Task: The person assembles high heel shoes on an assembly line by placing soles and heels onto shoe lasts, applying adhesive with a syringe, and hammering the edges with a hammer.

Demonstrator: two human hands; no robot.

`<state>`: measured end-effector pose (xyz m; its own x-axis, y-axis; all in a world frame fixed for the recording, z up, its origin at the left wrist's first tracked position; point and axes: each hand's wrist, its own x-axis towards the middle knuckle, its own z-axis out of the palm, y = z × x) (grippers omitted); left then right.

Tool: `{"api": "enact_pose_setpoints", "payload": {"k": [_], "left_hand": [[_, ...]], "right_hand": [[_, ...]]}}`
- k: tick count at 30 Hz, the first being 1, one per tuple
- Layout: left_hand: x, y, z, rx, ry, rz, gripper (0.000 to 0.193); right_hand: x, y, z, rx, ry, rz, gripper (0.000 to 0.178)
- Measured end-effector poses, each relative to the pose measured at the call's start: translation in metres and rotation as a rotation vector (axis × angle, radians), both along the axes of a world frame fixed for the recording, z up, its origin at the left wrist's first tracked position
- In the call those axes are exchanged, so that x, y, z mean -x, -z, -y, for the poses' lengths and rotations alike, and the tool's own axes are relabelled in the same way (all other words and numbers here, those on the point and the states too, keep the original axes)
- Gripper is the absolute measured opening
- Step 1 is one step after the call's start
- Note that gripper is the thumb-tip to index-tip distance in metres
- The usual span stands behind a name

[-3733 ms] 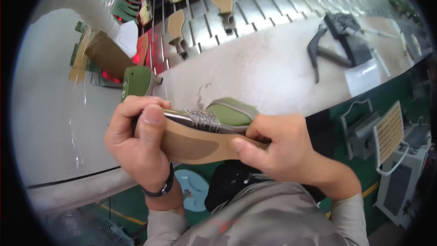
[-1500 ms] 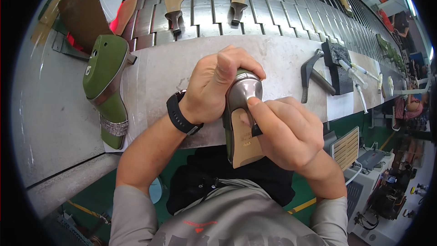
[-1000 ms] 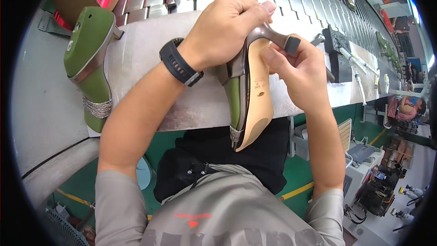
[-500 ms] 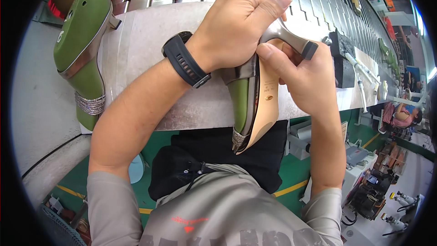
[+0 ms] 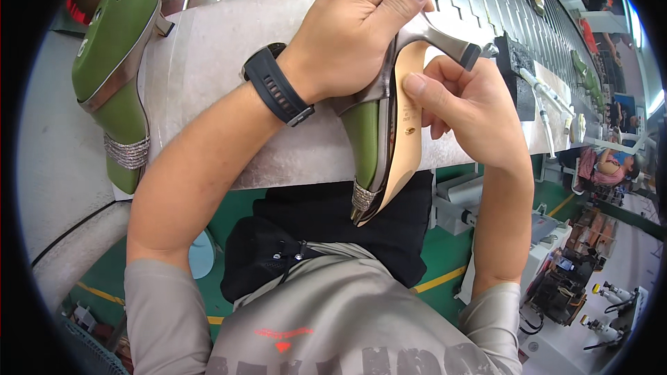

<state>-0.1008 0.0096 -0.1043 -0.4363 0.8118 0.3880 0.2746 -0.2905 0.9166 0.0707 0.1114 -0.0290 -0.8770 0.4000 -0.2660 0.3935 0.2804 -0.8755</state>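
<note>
A high-heeled shoe (image 5: 362, 135), with a green last inside, a metallic-grey upper and a glittering strap, is held over the table's near edge, toe toward me. My left hand (image 5: 347, 38), a black watch on its wrist, wraps round the back of the shoe beside its slim grey heel (image 5: 450, 44). The tan sole (image 5: 405, 146) faces right, and a dark strip runs between it and the upper. My right hand (image 5: 479, 111) is closed with its thumb on the sole below the heel; its other fingers curl at the sole's right edge, partly hidden.
A matching shoe on a green last (image 5: 114, 62) rests at the left of the pale table (image 5: 198, 55). Metal conveyor slats (image 5: 455, 0) run behind. A black block (image 5: 513, 73) and white tube-like tools (image 5: 545, 94) lie right. People are at the far right.
The shoe and my left hand have shifted slightly up and left in view. My right thumb has moved off the heel's base, lower along the sole, and the right hand sits farther from the heel.
</note>
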Motion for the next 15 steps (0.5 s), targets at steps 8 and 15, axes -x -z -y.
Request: {"api": "enact_pose_setpoints", "payload": {"k": [8, 15], "left_hand": [[-0.01, 0.002, -0.004, -0.163, -0.161, -0.062, 0.063], [-0.011, 0.001, -0.007, -0.221, -0.121, 0.029, 0.045]], "right_hand": [[0.005, 0.0, 0.004, -0.016, -0.007, -0.005, 0.034], [0.002, 0.004, -0.003, -0.004, -0.071, -0.038, 0.035]]}}
